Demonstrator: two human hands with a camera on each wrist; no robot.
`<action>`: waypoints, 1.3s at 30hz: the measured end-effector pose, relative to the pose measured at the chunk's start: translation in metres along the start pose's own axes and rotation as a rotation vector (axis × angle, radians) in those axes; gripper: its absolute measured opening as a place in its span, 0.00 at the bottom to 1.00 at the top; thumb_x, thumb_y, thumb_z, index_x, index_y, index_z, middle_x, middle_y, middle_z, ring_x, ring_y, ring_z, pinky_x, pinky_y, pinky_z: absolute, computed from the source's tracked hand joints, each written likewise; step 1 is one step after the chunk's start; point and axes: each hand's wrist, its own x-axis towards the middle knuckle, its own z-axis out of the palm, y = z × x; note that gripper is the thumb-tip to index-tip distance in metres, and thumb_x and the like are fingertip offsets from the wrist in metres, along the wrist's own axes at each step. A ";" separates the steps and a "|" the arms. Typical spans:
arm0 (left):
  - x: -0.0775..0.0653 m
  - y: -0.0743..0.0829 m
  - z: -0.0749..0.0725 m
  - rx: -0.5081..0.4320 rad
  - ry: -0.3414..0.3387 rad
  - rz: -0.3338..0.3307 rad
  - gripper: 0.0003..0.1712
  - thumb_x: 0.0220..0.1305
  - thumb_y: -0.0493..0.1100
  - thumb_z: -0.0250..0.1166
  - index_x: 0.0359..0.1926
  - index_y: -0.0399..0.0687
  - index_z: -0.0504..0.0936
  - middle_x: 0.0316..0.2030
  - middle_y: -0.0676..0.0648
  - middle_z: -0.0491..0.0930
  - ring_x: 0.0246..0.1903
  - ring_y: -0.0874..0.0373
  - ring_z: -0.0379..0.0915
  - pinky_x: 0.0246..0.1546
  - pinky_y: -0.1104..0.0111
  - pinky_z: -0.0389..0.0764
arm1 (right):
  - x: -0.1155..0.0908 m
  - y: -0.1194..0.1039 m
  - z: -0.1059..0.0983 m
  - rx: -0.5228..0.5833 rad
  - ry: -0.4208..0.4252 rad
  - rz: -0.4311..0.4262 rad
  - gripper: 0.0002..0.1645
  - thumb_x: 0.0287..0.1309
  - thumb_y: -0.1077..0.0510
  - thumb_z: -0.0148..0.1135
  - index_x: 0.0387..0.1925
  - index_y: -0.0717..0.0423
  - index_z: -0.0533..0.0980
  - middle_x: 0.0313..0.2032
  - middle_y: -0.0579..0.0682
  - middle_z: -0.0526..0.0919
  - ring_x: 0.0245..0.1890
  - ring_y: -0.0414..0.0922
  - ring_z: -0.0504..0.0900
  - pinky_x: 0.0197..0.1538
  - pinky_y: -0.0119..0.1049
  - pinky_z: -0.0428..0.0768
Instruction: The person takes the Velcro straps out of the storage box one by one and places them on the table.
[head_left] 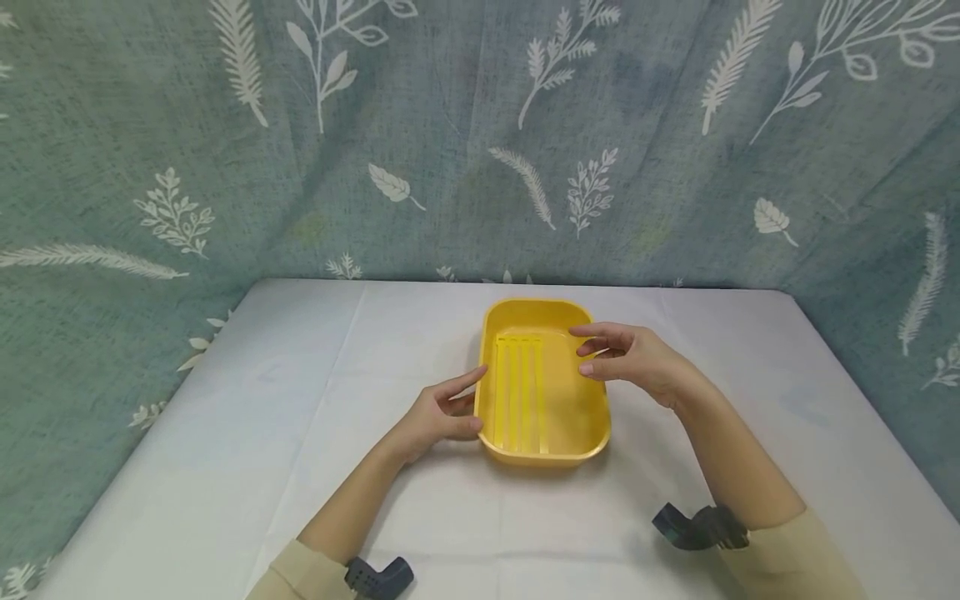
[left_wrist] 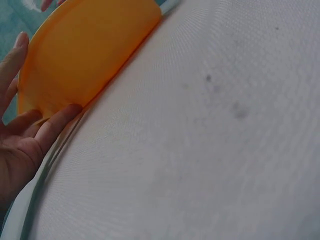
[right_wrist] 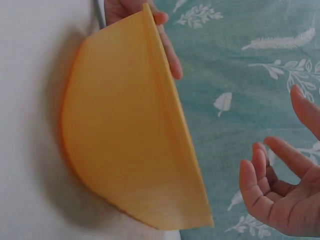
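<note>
A yellow plastic tray (head_left: pixel 566 400) with rounded corners lies lengthwise on the white-covered table. Several brighter, raised-looking strips run along the left half of its floor. My left hand (head_left: pixel 437 419) touches the tray's left side, thumb and fingers spread along it. In the left wrist view, fingertips of that hand (left_wrist: pixel 30 140) rest against the tray's outer wall (left_wrist: pixel 95 55). Over the tray's right edge hovers my right hand (head_left: pixel 637 362), its fingers loosely bent. The right wrist view shows this hand (right_wrist: pixel 282 192) apart from the tray (right_wrist: pixel 125 130), holding nothing.
White cloth (head_left: pixel 375 325) with fold lines covers the table. A blue-green curtain (head_left: pixel 450 167) with white leaf prints hangs behind and at both sides. Dark wrist-worn devices (head_left: pixel 381 578) sit at both sleeve cuffs.
</note>
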 end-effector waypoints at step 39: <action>-0.001 0.000 0.002 -0.032 -0.006 -0.018 0.45 0.56 0.31 0.67 0.72 0.48 0.57 0.69 0.40 0.59 0.63 0.43 0.65 0.44 0.54 0.82 | 0.122 -0.003 0.029 0.163 -0.091 0.034 0.29 0.57 0.61 0.64 0.61 0.58 0.71 0.58 0.55 0.73 0.53 0.50 0.71 0.66 0.49 0.66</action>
